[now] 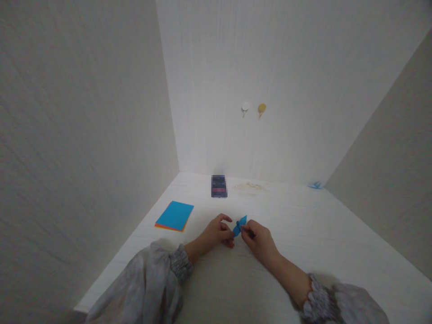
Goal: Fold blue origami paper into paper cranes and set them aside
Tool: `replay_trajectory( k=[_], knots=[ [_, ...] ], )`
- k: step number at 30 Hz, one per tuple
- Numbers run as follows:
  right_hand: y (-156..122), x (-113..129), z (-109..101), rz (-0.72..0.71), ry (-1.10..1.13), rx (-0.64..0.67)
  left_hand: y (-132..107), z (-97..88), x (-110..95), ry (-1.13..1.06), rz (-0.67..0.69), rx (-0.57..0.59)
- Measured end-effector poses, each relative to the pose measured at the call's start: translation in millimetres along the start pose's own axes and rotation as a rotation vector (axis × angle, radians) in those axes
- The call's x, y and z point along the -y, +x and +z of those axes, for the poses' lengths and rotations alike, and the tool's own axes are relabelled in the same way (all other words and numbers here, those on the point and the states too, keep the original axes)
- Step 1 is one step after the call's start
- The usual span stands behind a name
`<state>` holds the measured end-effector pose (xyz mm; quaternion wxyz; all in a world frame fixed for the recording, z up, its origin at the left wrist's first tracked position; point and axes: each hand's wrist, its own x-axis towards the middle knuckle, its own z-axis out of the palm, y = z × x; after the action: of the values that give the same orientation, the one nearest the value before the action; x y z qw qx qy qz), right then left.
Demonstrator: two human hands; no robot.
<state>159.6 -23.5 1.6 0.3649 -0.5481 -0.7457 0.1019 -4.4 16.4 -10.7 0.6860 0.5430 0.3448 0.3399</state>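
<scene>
A small blue origami crane (pixel 236 230), with two pointed wings spread out, is between my hands above the white table. My right hand (pixel 260 239) is closed, its thumb and forefinger pinching the paper near the middle and right side. My left hand (pixel 218 232) has its thumb and lower fingers at the crane's left wing tip, while its index finger curves above, apart from the paper. The fingers partly hide the folds. To the left lies a stack of square paper (pixel 175 216), blue on top with orange edges showing beneath.
A dark, pixelated rectangular object (pixel 219 186) lies near the back wall. Beside it is a pale brown mark (pixel 251 186) on the table (pixel 286 211). Another folded blue paper figure (pixel 316 185) sits in the back right corner. White (pixel 245 107) and yellow (pixel 262 108) round hooks are on the wall.
</scene>
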Motion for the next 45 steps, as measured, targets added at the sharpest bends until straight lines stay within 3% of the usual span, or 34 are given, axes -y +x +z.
replay_trajectory(
  k=[6, 13, 36, 42, 45],
  knots=[
    [0.2, 0.4, 1.6, -0.019, -0.016, 0.015, 0.1, 2.0, 0.7, -0.013, 0.01, -0.041],
    [2.5, -6.6, 1.8, 0.077, 0.041, -0.047, -3.1, 1.6, -3.6, -0.088, 0.047, 0.057],
    [1.3, -2.4, 1.9, 0.076, 0.1, -0.011, -2.1, -1.7, -2.4, 0.095, 0.007, 0.01],
    [0.5, -10.9, 4.3, 0.084, 0.139, -0.043, -0.8, -4.2, -1.0, 0.006, 0.081, 0.078],
    [0.8, -13.6, 4.7, 0.103, 0.163, -0.057, -0.7, -3.6, -3.0, -0.047, 0.087, 0.018]
  ],
)
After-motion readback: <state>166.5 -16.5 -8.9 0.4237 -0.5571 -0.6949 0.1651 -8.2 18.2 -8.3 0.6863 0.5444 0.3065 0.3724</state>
